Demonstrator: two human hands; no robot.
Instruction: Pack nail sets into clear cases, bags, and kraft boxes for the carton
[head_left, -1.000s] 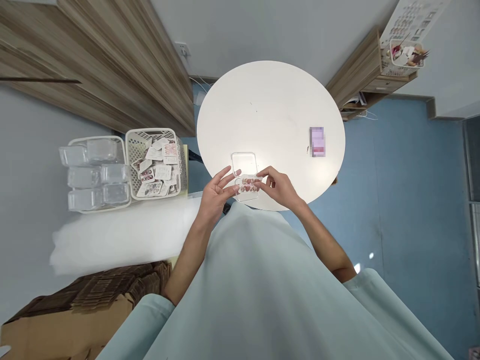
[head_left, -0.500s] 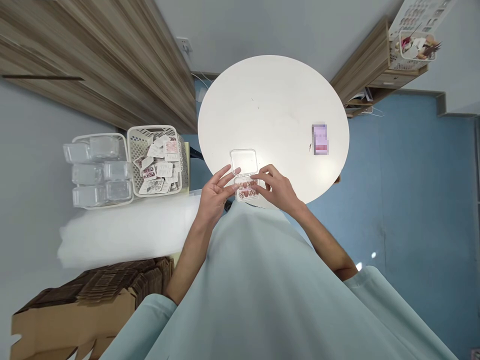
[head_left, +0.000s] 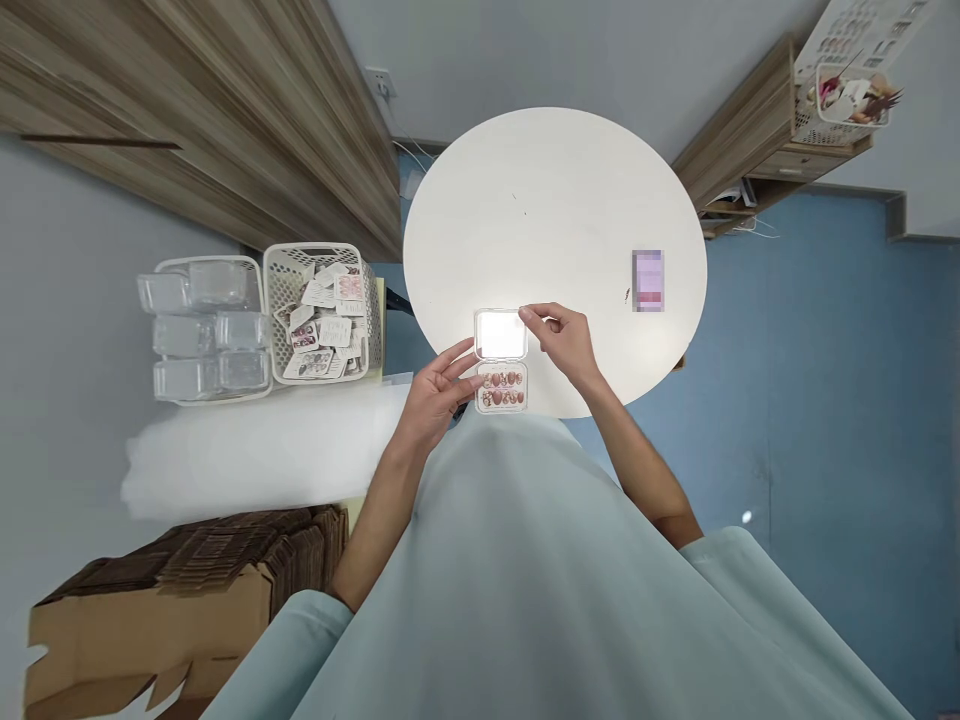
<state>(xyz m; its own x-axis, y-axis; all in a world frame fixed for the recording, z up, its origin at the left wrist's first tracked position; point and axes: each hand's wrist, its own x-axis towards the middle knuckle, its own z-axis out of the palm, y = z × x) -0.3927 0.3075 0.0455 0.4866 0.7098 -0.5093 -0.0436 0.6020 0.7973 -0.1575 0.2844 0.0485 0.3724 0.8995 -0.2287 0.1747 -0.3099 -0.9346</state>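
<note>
A clear hinged plastic case lies open at the near edge of the white round table, its lid tipped back away from me. Two rows of reddish-brown patterned press-on nails sit in its lower half. My left hand grips the case by its left side, thumb over the lower half and fingers along the lid side. At the lid's far right corner, my right hand pinches the rim between thumb and forefinger, its other fingers curled.
On the white table lies a blurred purple phone-like item. To the left stand a basket of clear boxes and a basket of printed cards. Below them are a white plastic roll and stacked cardboard.
My right hand has moved from the nails in the lower half up to the lid's far right corner. My left hand keeps its hold on the case's left side.
</note>
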